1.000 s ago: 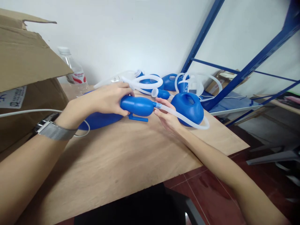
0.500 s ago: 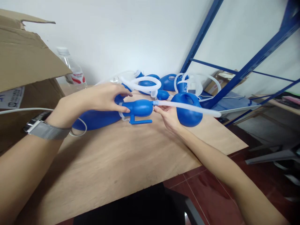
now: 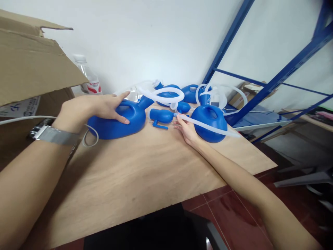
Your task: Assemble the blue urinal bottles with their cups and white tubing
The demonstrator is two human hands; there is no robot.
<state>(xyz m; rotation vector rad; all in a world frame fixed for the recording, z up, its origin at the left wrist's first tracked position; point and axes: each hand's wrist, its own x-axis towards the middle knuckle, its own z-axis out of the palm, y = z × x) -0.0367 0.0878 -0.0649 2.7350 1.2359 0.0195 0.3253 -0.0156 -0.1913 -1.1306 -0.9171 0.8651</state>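
Note:
A small blue bulb-shaped part (image 3: pixel 161 116) with a little foot lies on the wooden table (image 3: pixel 135 180), a translucent white tube (image 3: pixel 208 126) plugged into its right end. My right hand (image 3: pixel 186 130) pinches that tube close to the joint. My left hand (image 3: pixel 97 107) rests with spread fingers on top of a large blue jug-like vessel (image 3: pixel 117 121) beside the bulb. A second blue vessel (image 3: pixel 209 119) stands just right of my right hand, under the tube.
More blue vessels (image 3: pixel 189 93) and coiled white hoses (image 3: pixel 162 93) lie at the table's back. A plastic water bottle (image 3: pixel 90 80) stands by the wall. An open cardboard box (image 3: pixel 28 76) fills the left. Blue shelf struts (image 3: pixel 262 88) rise on the right.
My left hand let go of the small blue bulb and moved left onto the large vessel. The bulb now lies on the table, with my right hand still at the tube.

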